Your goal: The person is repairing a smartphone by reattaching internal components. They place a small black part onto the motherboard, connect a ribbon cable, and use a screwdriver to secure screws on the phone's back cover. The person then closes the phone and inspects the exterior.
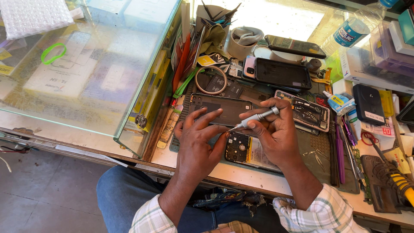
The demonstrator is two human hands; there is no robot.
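Opened phone (pixel 243 149) under both hands; right hand (pixel 271 133) grips screwdriver (pixel 256 117), left hand (pixel 200 138) open, steadying.

Opened phone (pixel 246 149): flat on the table, back cover off, dark circuit board and pale battery area exposed, partly hidden under both hands. Screwdriver (pixel 256 118): slim, silver-grey, tilted, tip down-left at the phone's upper edge. Back cover (pixel 224 108): dark, rectangular, lies flat just beyond the phone.
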